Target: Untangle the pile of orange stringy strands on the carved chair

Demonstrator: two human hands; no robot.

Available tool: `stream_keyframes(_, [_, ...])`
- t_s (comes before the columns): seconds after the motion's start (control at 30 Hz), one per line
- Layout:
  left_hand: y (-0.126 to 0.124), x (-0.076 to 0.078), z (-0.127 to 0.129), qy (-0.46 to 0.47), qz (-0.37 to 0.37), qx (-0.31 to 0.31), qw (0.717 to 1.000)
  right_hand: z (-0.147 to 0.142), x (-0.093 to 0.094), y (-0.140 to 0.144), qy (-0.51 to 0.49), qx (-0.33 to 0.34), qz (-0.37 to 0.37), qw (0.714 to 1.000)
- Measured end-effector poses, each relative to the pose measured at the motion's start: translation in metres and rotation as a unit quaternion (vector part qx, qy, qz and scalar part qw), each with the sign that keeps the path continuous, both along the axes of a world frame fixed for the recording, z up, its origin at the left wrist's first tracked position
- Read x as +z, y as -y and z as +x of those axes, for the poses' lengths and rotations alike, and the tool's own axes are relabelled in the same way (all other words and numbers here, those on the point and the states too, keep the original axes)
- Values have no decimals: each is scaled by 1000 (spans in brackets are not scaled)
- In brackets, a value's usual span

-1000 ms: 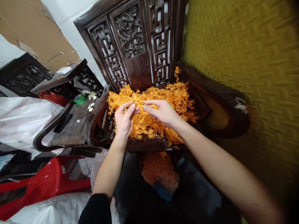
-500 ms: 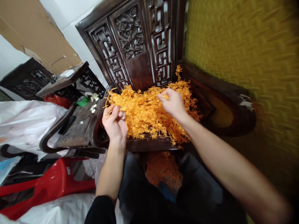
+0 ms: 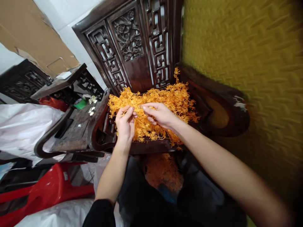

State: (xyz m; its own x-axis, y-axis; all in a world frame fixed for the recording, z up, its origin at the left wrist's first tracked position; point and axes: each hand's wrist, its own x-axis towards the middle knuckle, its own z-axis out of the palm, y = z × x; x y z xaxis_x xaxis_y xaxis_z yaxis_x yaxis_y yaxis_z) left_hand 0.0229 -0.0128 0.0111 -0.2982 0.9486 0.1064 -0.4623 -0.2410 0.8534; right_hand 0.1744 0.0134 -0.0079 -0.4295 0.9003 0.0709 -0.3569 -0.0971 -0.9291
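A heap of orange, sprig-like strands [image 3: 163, 96] covers the seat of a dark carved wooden chair [image 3: 140, 74]. In front of the heap, my left hand [image 3: 126, 123] is closed, thumb against fingers, on a thin orange strand [image 3: 134, 126] that hangs down past the palm. Close beside it, my right hand [image 3: 161, 115] reaches in with thumb and forefinger pinched together near the left fingertips. What sits between the right fingertips is too small to make out against the orange behind.
Left of the chair, a wooden side table [image 3: 73, 135] bears small pale flower-shaped pieces [image 3: 92, 110], a green item [image 3: 80, 103] and a dark flat object [image 3: 63, 128]. A red plastic stool [image 3: 50, 183] and white sacks [image 3: 26, 121] stand lower left. A yellow textured surface [image 3: 236, 47] rises at right.
My right hand has moved left and slightly down, from over the heap to beside my left hand. The left hand keeps its pinch and sits a little further right. The view has shifted slightly.
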Motion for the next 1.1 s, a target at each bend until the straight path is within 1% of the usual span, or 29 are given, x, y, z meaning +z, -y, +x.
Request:
stream_keyframes(0.07, [1, -1, 3, -18, 2, -6, 1000, -5, 1, 2, -26, 35, -6, 999])
stream_keyframes(0.1, [2, -1, 4, -29, 3, -11, 1000, -7, 0, 3, -36, 36, -8, 999])
stream_keyframes(0.17, [3, 0, 6, -43, 11, -7, 999, -10, 0, 4, -32, 15, -1, 999])
stream_keyframes(0.2, [4, 0, 6, -41, 18, 4, 999, -11, -1, 4, -12, -1, 13, 1000])
stream_keyframes(0.27, [4, 1, 7, -19, 34, 33, 999, -11, -1, 4, 58, -30, 66, 996])
stream_keyframes(0.3, [4, 1, 7, -6, 39, 43, 998, -11, 0, 3, 97, -46, 101, 989])
stream_keyframes(0.37, [3, 0, 7, 14, 42, 43, 998, -12, 2, 3, 168, -94, 173, 966])
stream_keyframes(0.47, [0, 1, 4, 24, 32, 24, 999, -15, 3, 0, 245, -163, 239, 925])
stream_keyframes(0.53, [0, 8, -2, 23, 46, 21, 998, -11, -1, -7, 286, -202, 245, 904])
stream_keyframes(0.6, [2, 18, -12, 17, 110, 46, 993, 1, -7, -17, 314, -245, 201, 895])
stream_keyframes(0.63, [3, 22, -16, 9, 147, 66, 987, 9, -11, -22, 316, -264, 165, 896])
stream_keyframes(0.67, [4, 24, -20, -3, 175, 82, 981, 18, -13, -26, 301, -270, 123, 906])
stream_keyframes(0.7, [5, 24, -21, -20, 173, 78, 982, 26, -13, -29, 267, -266, 84, 922])
stream_keyframes(0.73, [6, 22, -20, -37, 144, 51, 988, 32, -13, -31, 222, -253, 50, 940])
stream_keyframes(0.77, [6, 17, -18, -54, 98, 10, 994, 37, -10, -31, 172, -235, 25, 956])
stream_keyframes(0.83, [4, 4, -9, -75, 4, -79, 994, 41, -3, -27, 86, -200, -6, 976])
stream_keyframes(0.87, [3, -1, -4, -79, -25, -110, 990, 41, 0, -24, 59, -185, -13, 981])
stream_keyframes(0.93, [0, -9, 3, -85, -41, -132, 987, 38, 6, -19, 27, -157, -13, 987])
stream_keyframes(1.03, [-1, -12, 4, -97, -36, -137, 985, 36, 8, -16, 11, -102, -5, 995])
stream_keyframes(1.1, [-1, -10, 2, -109, -32, -134, 984, 37, 7, -15, 25, -53, 7, 998])
